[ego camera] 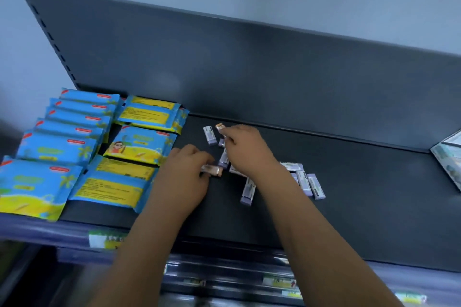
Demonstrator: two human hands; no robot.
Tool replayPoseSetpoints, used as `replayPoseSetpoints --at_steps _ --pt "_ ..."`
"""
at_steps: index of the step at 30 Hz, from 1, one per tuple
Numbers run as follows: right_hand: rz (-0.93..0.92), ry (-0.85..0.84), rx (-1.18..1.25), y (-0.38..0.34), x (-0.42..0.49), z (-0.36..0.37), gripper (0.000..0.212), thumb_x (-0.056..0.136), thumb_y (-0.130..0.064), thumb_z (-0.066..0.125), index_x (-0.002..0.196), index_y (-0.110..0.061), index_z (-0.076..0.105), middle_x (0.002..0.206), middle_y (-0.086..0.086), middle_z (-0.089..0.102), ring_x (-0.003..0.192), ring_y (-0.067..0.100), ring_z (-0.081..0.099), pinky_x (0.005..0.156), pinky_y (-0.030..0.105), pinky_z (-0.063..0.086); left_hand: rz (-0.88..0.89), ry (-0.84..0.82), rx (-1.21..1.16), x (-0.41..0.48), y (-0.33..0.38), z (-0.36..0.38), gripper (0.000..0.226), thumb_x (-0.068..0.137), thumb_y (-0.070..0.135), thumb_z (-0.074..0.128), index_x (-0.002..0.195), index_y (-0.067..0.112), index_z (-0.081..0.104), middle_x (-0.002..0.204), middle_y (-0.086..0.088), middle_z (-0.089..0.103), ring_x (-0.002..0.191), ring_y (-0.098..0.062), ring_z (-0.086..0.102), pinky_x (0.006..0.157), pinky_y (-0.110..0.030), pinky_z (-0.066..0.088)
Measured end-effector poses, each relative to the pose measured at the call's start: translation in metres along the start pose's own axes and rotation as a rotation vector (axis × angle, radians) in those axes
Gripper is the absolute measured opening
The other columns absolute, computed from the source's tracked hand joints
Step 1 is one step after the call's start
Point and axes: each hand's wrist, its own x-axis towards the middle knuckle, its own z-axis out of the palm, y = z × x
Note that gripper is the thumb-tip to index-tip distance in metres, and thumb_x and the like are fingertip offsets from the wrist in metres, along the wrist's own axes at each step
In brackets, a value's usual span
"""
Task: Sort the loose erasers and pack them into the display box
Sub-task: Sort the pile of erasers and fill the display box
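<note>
Head view: small oblong lilac erasers (313, 185) in white printed sleeves lie scattered on the dark shelf (361, 207), right of the blue-and-yellow packets (50, 149). A printed box (446, 157) shows at the right edge.

The left hand (184, 177), knuckles up, pinches an orange eraser (213, 171) low over the shelf. The right hand (245, 149), reaching farther back, pinches a second orange eraser (219, 126) at its fingertips.

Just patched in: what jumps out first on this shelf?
Bright blue-and-yellow packets stacked at the left of the shelf catch the eye first. At centre, the left hand pinches an orange eraser and the right hand another, among scattered purple erasers. A box corner shows at the right edge.
</note>
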Motion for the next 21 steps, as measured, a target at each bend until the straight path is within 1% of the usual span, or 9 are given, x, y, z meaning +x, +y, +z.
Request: replayPoseSetpoints --at_steps 3,5,8,11,13,15,17,19,21 --pt "0.024 -0.032 -0.208 -0.001 0.004 0.001 0.034 0.092 -0.032 0.042 0.109 -0.024 0.071 0.114 0.002 0.064 0.11 0.033 0.055 0.086 0.04 0.051 -0.037 0.01 0.037 -0.002 0.0 -0.001 0.009 0.077 0.023 0.075 0.083 0.021 0.068 0.087 -0.001 0.057 0.083 -0.029 0.054 0.067 -0.042 0.048" --pt "0.068 0.033 -0.263 0.001 0.003 0.0 0.031 0.094 -0.032 0.043 0.103 -0.022 0.072 0.111 0.001 0.064 0.106 0.031 0.054 0.081 0.037 0.05 -0.098 -0.019 0.033 -0.002 -0.001 -0.006 0.02 0.078 0.03 0.075 0.074 0.021 0.057 0.084 0.001 0.053 0.082 -0.027 0.052 0.066 -0.041 0.047" --pt "0.117 0.126 -0.282 0.004 -0.003 0.002 0.032 0.097 -0.034 0.045 0.104 -0.018 0.072 0.108 0.005 0.063 0.107 0.031 0.051 0.083 0.039 0.05 -0.169 -0.053 0.056 -0.002 0.001 -0.012 0.036 0.08 0.041 0.074 0.07 0.022 0.045 0.082 0.003 0.046 0.078 -0.021 0.051 0.063 -0.036 0.044" --pt "0.145 0.197 -0.254 0.005 -0.006 0.002 0.027 0.097 -0.027 0.046 0.1 -0.016 0.07 0.103 0.007 0.063 0.106 0.031 0.051 0.081 0.039 0.05 -0.225 -0.056 0.019 -0.002 0.005 -0.015 0.034 0.085 0.048 0.068 0.079 0.023 0.046 0.078 0.005 0.053 0.073 -0.018 0.054 0.064 -0.037 0.049" --pt "0.179 0.237 -0.245 0.007 -0.005 0.0 0.022 0.094 -0.018 0.047 0.091 -0.016 0.069 0.095 0.006 0.065 0.099 0.03 0.055 0.071 0.034 0.047 -0.225 -0.078 0.001 -0.003 0.006 -0.016 0.029 0.088 0.048 0.064 0.086 0.026 0.045 0.075 0.005 0.058 0.072 -0.017 0.056 0.064 -0.038 0.052" --pt "0.213 0.248 -0.249 0.009 -0.005 -0.003 0.02 0.091 -0.012 0.049 0.092 -0.017 0.068 0.091 0.005 0.066 0.093 0.03 0.058 0.065 0.031 0.042 -0.185 -0.095 -0.039 -0.004 0.006 -0.017 0.019 0.091 0.043 0.062 0.094 0.031 0.047 0.074 0.005 0.06 0.074 -0.017 0.058 0.063 -0.037 0.052" --pt "0.234 0.246 -0.229 0.011 -0.004 -0.006 0.023 0.09 -0.009 0.052 0.101 -0.019 0.069 0.094 0.004 0.067 0.092 0.029 0.059 0.065 0.03 0.04 -0.143 -0.122 -0.077 -0.003 0.005 -0.017 0.014 0.096 0.034 0.056 0.109 0.038 0.056 0.085 0.005 0.066 0.085 -0.02 0.062 0.069 -0.037 0.053" --pt "0.255 0.24 -0.191 0.013 -0.003 -0.008 0.027 0.09 -0.009 0.052 0.107 -0.023 0.069 0.096 0.003 0.068 0.093 0.028 0.059 0.064 0.029 0.04 -0.098 -0.192 -0.078 -0.001 0.003 -0.017 0.034 0.096 0.023 0.05 0.12 0.042 0.065 0.106 0.007 0.068 0.103 -0.018 0.061 0.081 -0.035 0.052" --pt "0.283 0.242 -0.122 0.015 -0.001 -0.009 0.027 0.089 -0.012 0.054 0.105 -0.027 0.071 0.093 0.0 0.069 0.09 0.026 0.06 0.064 0.03 0.046 -0.085 -0.257 -0.087 0.002 0.001 -0.018 0.039 0.093 0.018 0.051 0.12 0.039 0.069 0.112 0.008 0.066 0.108 -0.015 0.058 0.085 -0.033 0.051"
